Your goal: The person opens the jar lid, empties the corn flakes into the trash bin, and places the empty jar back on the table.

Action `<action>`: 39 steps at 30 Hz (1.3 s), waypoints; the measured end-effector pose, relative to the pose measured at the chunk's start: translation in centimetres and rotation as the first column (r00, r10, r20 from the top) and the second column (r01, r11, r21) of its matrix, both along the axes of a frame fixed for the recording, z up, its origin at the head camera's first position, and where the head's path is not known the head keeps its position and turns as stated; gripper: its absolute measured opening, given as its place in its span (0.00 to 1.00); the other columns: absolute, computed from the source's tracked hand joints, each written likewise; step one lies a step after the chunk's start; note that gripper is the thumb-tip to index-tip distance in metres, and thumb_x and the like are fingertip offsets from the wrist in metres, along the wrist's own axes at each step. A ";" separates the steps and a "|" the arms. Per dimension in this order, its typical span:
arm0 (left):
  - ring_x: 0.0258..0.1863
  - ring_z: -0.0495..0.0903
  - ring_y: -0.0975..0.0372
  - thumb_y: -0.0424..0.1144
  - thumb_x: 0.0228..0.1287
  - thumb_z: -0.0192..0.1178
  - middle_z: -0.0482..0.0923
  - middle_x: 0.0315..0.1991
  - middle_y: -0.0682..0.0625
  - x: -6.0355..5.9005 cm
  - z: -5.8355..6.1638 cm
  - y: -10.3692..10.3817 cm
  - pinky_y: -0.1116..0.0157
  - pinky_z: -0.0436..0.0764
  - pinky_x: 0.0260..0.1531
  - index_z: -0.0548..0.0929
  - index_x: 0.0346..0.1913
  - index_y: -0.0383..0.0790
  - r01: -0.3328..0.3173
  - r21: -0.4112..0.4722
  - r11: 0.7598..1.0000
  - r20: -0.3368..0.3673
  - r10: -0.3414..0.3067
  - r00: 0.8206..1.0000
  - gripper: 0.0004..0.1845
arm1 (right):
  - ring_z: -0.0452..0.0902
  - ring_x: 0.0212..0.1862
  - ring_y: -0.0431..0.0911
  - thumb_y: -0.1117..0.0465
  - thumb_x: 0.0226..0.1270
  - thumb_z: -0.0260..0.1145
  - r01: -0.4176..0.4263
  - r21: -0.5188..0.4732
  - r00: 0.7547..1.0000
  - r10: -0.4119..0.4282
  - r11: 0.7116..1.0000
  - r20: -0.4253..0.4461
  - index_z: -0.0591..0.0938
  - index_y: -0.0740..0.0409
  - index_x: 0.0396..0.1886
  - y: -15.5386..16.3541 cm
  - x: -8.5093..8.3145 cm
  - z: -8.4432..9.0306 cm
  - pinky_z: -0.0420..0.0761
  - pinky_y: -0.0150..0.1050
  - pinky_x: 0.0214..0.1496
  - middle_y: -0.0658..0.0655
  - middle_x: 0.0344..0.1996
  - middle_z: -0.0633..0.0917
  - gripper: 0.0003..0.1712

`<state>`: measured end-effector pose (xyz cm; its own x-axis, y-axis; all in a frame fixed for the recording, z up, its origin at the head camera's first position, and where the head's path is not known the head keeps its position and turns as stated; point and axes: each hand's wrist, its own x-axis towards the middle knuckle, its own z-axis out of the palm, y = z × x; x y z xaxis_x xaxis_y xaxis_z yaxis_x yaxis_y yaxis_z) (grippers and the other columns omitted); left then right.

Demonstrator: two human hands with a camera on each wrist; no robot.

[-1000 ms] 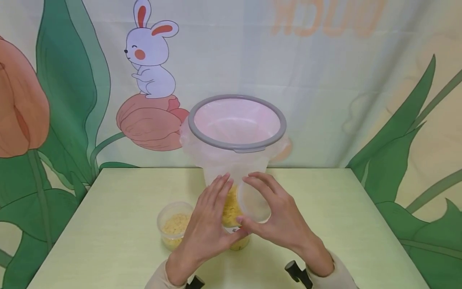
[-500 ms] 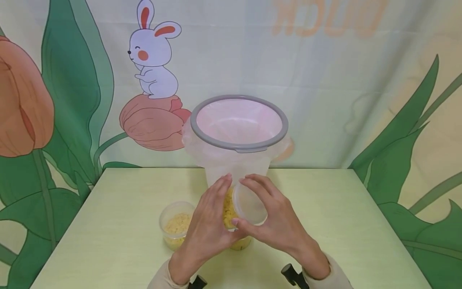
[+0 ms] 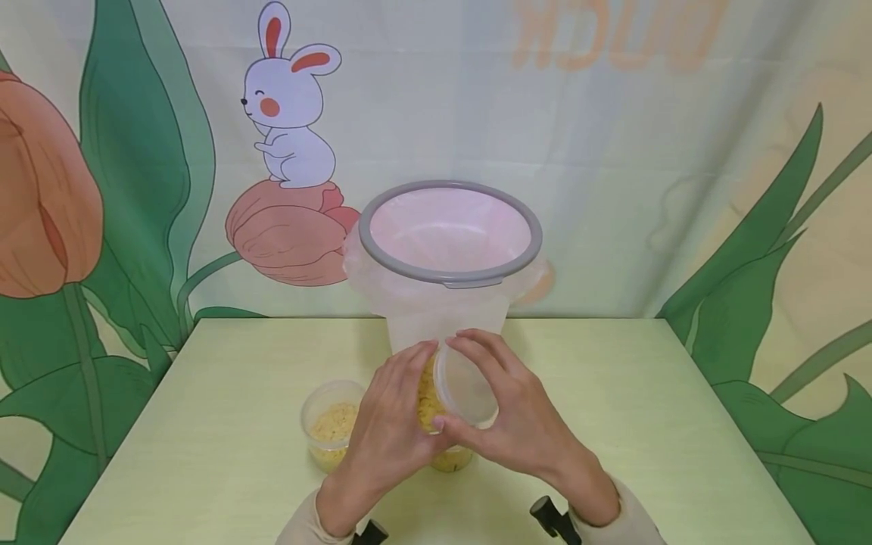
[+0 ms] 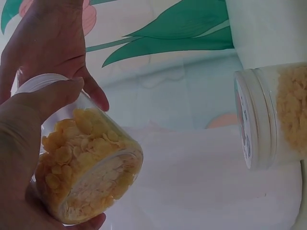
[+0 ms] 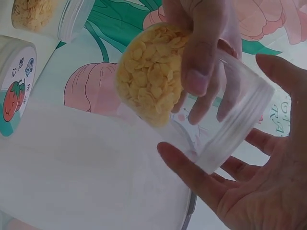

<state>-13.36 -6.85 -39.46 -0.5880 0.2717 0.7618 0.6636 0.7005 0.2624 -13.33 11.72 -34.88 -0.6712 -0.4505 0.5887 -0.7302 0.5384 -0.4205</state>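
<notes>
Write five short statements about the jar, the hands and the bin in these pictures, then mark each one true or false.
1. The left hand grips a clear jar of yellow flakes. True.
2. The right hand rests flat on the table. False: its fingers are at the jar's lid.
3. The grey-rimmed bin is lined with a plastic bag. True.
4. The second jar on the table holds red berries. False: it holds yellow flakes.
5. The held jar is tilted. True.
</notes>
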 end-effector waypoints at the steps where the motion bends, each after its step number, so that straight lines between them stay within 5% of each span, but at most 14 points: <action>1: 0.60 0.75 0.52 0.54 0.42 0.75 0.75 0.62 0.44 0.0 0.0 0.0 0.53 0.76 0.61 0.67 0.67 0.36 -0.004 -0.003 1.000 -0.005 0.004 1.000 0.49 | 0.72 0.65 0.46 0.40 0.55 0.72 0.002 0.006 1.000 -0.002 1.000 0.002 0.68 0.48 0.70 0.0 0.0 0.1 0.79 0.48 0.61 0.51 0.67 0.71 0.44; 4: 0.60 0.75 0.52 0.54 0.41 0.76 0.75 0.61 0.44 -0.1 -0.1 -0.2 0.54 0.76 0.60 0.68 0.66 0.36 -0.018 -0.018 1.000 -0.034 0.017 0.999 0.49 | 0.72 0.66 0.46 0.40 0.56 0.70 0.034 0.020 0.999 -0.035 0.999 0.021 0.66 0.47 0.71 0.1 0.1 0.5 0.80 0.47 0.60 0.51 0.68 0.70 0.45; 10: 0.59 0.74 0.52 0.54 0.29 0.82 0.75 0.60 0.44 -0.2 -0.4 -0.5 0.54 0.73 0.63 0.69 0.66 0.35 -0.075 -0.093 0.993 -0.106 0.065 0.992 0.56 | 0.76 0.60 0.45 0.40 0.58 0.69 0.120 0.026 0.981 -0.123 0.992 0.147 0.66 0.40 0.71 0.1 0.2 1.0 0.84 0.32 0.37 0.46 0.67 0.70 0.42; 19: 0.60 0.72 0.51 0.54 0.25 0.84 0.73 0.62 0.45 -0.2 -0.6 -0.9 0.53 0.72 0.63 0.69 0.66 0.37 -0.139 -0.172 0.975 -0.161 0.111 0.981 0.58 | 0.77 0.56 0.43 0.37 0.59 0.67 0.136 0.022 0.953 -0.137 0.991 0.270 0.66 0.36 0.71 0.0 0.1 0.3 0.82 0.29 0.32 0.44 0.63 0.73 0.41; 39: 0.56 0.73 0.50 0.54 0.24 0.83 0.74 0.59 0.44 -0.1 -0.7 -0.7 0.52 0.74 0.58 0.71 0.63 0.38 -0.141 -0.181 0.973 -0.170 0.110 0.979 0.56 | 0.81 0.53 0.45 0.42 0.56 0.73 0.057 -0.044 0.984 -0.049 0.997 0.169 0.74 0.43 0.66 0.1 0.1 -0.5 0.82 0.26 0.31 0.48 0.59 0.77 0.38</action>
<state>-13.41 -7.59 -40.13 -0.5030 0.3526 0.7891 0.5892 0.8079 0.0145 -13.27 11.84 -35.41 -0.7843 -0.3856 0.4860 -0.6183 0.5503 -0.5612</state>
